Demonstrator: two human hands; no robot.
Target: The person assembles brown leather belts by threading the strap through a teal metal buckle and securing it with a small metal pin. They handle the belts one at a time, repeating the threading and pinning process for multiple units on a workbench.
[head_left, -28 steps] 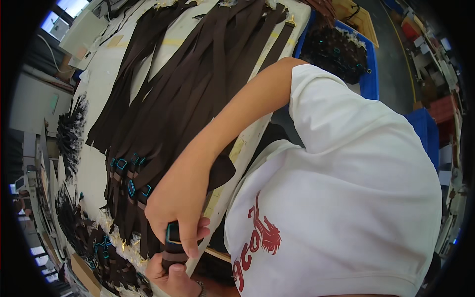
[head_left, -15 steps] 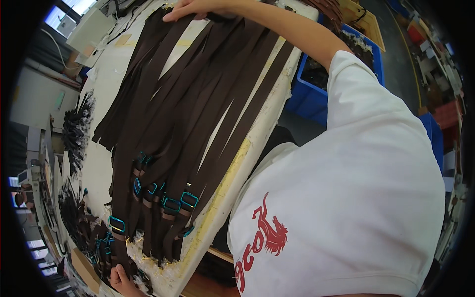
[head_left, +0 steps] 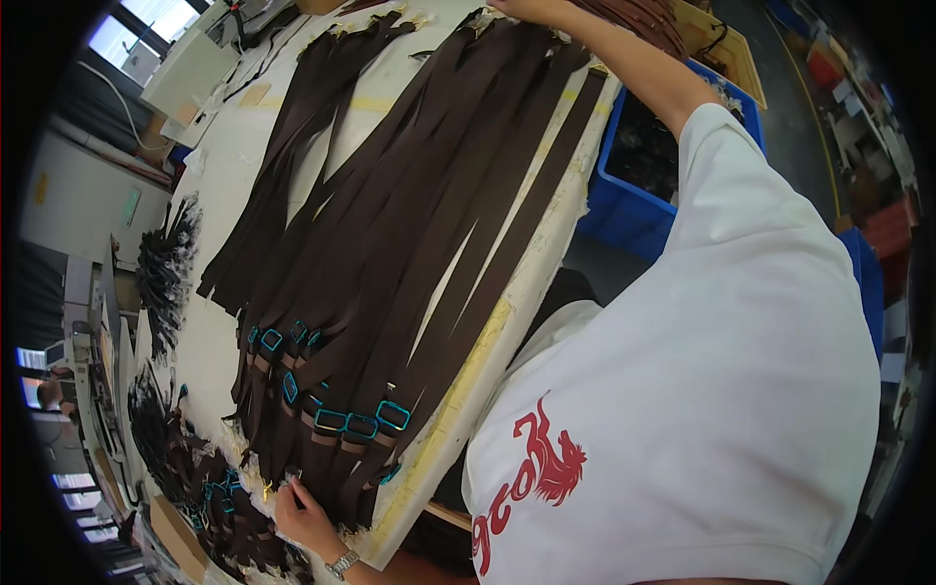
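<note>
Long dark brown straps (head_left: pixel 390 224) lie side by side across the table, several with shiny blue-green buckles (head_left: pixel 393 415) near their lower ends. My left hand (head_left: pixel 304 517), with a metal watch (head_left: pixel 342 563) on its wrist, is at those lower ends, its thumb and fingers closed on the tip of a strap. At the upper ends is my right hand (head_left: pixel 531 9), partly cut off by the picture's top edge. Its fingers look closed on a strap end there. A separate bunch of brown straps (head_left: pixel 312 107) lies farther left, spread toward the table's far side.
The white table (head_left: pixel 219 331) has yellow tape along its near edge. Bundles of black strands (head_left: pixel 168 273) and a heap of buckled straps (head_left: pixel 224 497) lie at its far side. A blue crate (head_left: pixel 624 210) with dark pieces stands beside it, next to a wooden tray (head_left: pixel 731 58).
Both hands have moved right, bringing a buckled strap from the left onto the row, so its buckle sits beside the others. The separate bunch at the upper left is now uncovered.
</note>
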